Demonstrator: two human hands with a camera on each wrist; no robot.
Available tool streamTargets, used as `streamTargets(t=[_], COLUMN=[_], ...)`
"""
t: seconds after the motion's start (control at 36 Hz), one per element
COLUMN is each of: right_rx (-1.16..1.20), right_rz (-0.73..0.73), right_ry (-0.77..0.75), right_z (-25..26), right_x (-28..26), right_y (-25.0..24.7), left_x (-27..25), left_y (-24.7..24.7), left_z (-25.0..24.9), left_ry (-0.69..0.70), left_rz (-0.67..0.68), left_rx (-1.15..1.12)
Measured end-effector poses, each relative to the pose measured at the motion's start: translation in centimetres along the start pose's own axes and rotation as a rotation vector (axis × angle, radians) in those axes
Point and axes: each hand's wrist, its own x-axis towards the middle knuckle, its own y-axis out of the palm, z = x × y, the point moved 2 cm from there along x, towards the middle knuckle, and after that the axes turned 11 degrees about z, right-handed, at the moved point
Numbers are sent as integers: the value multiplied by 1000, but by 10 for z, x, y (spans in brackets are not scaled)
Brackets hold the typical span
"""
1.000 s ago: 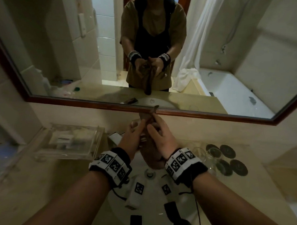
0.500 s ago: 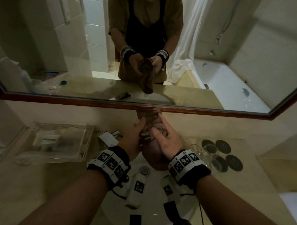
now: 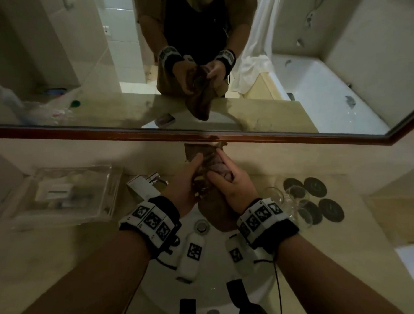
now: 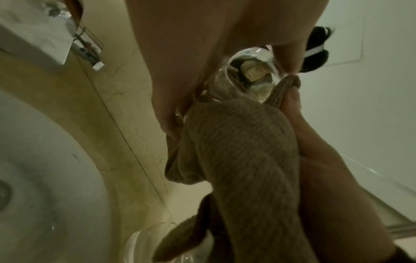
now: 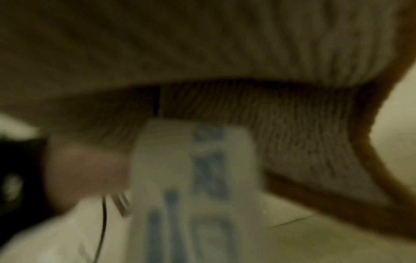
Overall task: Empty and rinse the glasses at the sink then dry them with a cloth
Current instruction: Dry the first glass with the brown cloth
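Observation:
Over the sink (image 3: pixel 219 283) my two hands hold one clear glass (image 4: pixel 252 71) wrapped in a brown ribbed cloth (image 3: pixel 214 211). My left hand (image 3: pixel 188 177) grips the glass from the left, and in the head view the glass is almost hidden. From the right, my right hand (image 3: pixel 226 179) pinches the cloth (image 4: pixel 236 142) against the glass, fingers bunching the fabric at its top. The cloth's tail hangs down toward the drain (image 3: pixel 201 226). The right wrist view is blurred and mostly filled by the cloth (image 5: pixel 202 53).
Two clear glasses (image 3: pixel 292 201) stand on the counter right of the basin, among black round coasters (image 3: pixel 315 186). The chrome faucet (image 3: pixel 145 185) is just left of my hands. A clear tray (image 3: pixel 64 193) sits at the left. The mirror frame (image 3: pixel 202 136) runs close above.
Both hands stay together over the basin while the right fingers shift across the cloth on the glass. The head view has tilted down a little.

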Motion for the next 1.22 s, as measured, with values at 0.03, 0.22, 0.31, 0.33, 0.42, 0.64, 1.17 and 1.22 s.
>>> streamTargets(t=[0.03,0.22,0.31,0.33,0.42,0.64,1.17,1.22], right_rx=[-30,-328,-228,-162,59,4,-45,-160], right_rz=[-46,-82,-43,-30,12,-49,18,23], right_ry=[3,-55,-45,-50,-36,32,69,36], right_z=[-1,-21,-21,-21,-24,-38,-34,-32], right_x=[0,1,2,2,7,12,11,10], right_y=[2,21,19,17,12,8,3,5], left_x=[2,14,13,13,12,16,18,19], left_y=[0,3,0,-1,-3,-3,-17,-18], left_z=[0,3,7,9,9,1,-4,-8], left_ry=[-22,31,56,62,44,-134,-222,-238], left_rz=[-30,-273,-239,-214,-154,-146,-89,-99], left_rx=[5,39,-25,-35,-11,178,265,286])
